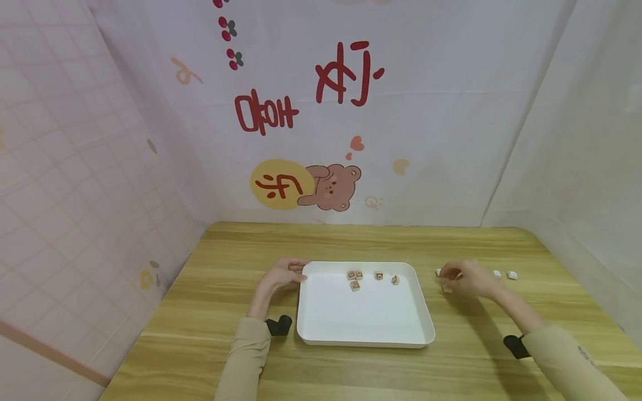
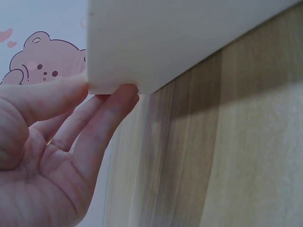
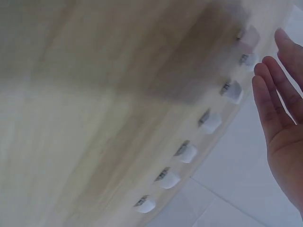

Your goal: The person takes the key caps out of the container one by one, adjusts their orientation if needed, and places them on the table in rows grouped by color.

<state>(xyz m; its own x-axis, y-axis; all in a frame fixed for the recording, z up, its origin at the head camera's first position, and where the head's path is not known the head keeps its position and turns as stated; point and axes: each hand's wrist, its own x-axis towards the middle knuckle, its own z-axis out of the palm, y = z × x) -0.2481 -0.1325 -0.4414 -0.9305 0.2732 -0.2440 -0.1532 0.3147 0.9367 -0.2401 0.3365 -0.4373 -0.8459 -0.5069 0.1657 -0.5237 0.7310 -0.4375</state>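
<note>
A shallow white tray lies on the wooden table. My left hand grips its far left corner, and in the left wrist view the thumb and fingertips press on the tray's edge. Inside, near the far side, are several small tan keycaps, some showing hollow undersides. To the right of the tray my right hand hovers low over the table, its fingers extended and holding nothing. A tan keycap sits just below its fingertips. In the right wrist view a row of white keycaps with dark side print runs past the fingers.
Two white keycaps, one farthest right, show beyond the right hand. The wooden table ends at a patterned white backdrop, which also rises on both sides. A black wrist mount sits on the left sleeve.
</note>
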